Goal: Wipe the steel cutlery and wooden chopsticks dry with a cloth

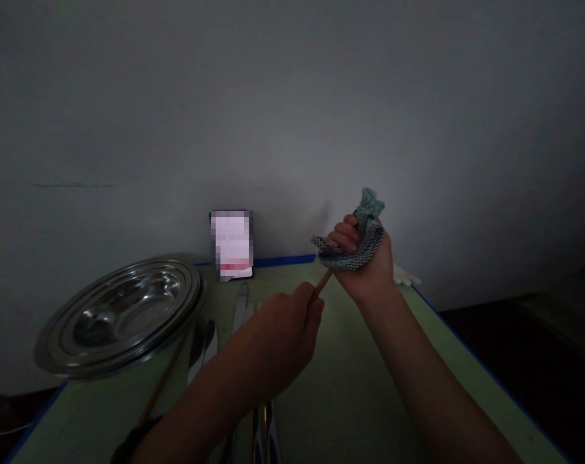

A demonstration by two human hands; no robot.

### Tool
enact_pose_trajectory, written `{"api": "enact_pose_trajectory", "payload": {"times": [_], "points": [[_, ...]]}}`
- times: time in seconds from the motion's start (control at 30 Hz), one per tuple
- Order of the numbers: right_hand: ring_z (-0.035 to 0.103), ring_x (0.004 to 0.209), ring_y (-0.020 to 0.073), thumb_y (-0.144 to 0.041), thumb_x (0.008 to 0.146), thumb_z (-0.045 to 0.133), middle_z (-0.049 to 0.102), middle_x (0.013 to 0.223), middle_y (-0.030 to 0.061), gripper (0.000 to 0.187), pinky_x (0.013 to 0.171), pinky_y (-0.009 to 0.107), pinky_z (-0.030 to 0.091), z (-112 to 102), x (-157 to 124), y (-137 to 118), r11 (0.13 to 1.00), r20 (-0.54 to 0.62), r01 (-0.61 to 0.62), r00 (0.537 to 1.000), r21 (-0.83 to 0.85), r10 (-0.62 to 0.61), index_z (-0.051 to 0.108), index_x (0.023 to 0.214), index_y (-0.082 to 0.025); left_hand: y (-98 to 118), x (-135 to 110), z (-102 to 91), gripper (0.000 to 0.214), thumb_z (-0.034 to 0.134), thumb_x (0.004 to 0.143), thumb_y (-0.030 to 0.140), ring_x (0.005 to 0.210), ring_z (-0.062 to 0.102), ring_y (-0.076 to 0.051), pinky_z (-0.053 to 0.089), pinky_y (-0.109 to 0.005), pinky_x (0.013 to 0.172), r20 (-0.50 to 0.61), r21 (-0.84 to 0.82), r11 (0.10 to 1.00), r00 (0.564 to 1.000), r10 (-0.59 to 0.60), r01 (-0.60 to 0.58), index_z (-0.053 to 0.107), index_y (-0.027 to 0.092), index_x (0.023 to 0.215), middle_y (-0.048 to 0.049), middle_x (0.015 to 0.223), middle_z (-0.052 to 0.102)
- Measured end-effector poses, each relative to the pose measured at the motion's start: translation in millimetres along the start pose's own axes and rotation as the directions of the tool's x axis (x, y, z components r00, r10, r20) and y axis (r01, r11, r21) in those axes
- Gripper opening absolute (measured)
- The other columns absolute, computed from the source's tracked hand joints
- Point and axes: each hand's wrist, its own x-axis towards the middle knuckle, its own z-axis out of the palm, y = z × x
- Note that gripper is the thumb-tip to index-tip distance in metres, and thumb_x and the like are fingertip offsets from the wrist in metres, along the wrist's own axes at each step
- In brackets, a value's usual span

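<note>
My right hand (pixel 363 261) is raised above the table with its fingers closed round a bunched cloth (pixel 357 241), checked at the bottom and teal at the top. A thin wooden stick, like a chopstick (pixel 323 282), runs from inside that cloth down to my left hand (pixel 292 322). My left hand is closed on the stick's lower end, just left of and below my right hand. Most of the stick is hidden inside the cloth and my fingers.
A stack of shiny steel basins (pixel 123 316) stands at the left on the green table (pixel 350 399). Metal cutlery (pixel 239 309) and another wooden stick (pixel 164 380) lie beside it. A small card (pixel 232 245) leans against the grey wall. A white object (pixel 406 276) lies behind my right hand.
</note>
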Motion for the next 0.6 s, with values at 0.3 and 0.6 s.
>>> {"api": "enact_pose_trajectory", "payload": {"times": [0.3,0.6], "points": [[0.016,0.039,0.0084,-0.025,0.081,0.037,0.018,0.051,-0.0077,0.029,0.062,0.027,0.042,-48.6,16.7,-50.7,0.926,-0.144,0.367,0.915,-0.087,-0.376,0.041,0.052,-0.022,6.4,-9.2,-24.2,0.032,0.032,0.094,0.037,0.047,0.048,-0.011,0.024,-0.025,0.047,-0.092,0.014,0.98,0.975,0.2,-0.2,0.048,0.021,0.071,0.0037,0.054,0.05],[0.013,0.042,0.0084,-0.027,0.079,0.048,0.017,0.052,-0.0086,0.023,0.053,0.023,0.037,3.6,-2.4,3.6,0.994,-0.002,0.043,0.999,0.096,-0.043,0.041,0.057,-0.022,14.9,-10.9,-9.3,0.035,0.027,0.093,0.035,0.036,0.045,-0.013,0.019,-0.027,0.044,-0.233,0.211,0.971,0.959,0.163,-0.114,0.046,0.02,0.067,0.0028,0.045,0.048]]}}
